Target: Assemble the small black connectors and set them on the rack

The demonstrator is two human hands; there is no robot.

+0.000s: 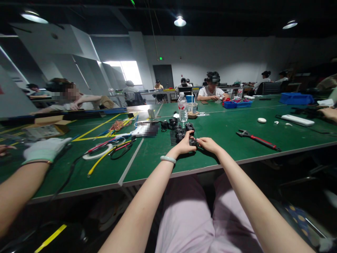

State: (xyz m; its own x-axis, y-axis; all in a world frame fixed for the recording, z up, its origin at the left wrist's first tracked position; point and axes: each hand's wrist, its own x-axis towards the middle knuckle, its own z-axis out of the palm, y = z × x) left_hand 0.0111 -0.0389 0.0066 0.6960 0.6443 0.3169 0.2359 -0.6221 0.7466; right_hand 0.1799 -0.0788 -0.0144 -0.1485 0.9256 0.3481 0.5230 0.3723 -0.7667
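Observation:
My left hand (184, 144), with a pale bangle at the wrist, curls around a small black part (192, 142) above the green table. Fingers pressed together, my right hand (207, 144) meets that part from the right; whatever its fingertips pinch is too small to make out. Just behind my left hand lie several black blocky pieces (180, 131) with ridged sides, close together. Whether the held part is joined to them I cannot tell. A clear water bottle (182, 108) with a red-marked label stands behind these pieces.
An adjustable wrench (259, 140) with red-black handles lies right, near a white case (297, 120) and round white case (261, 120). Cables (101, 160) and a white tape ring (88, 156) lie left, beside a co-worker's gloved hand (44, 149). Blue bins (237, 104) stand farther back.

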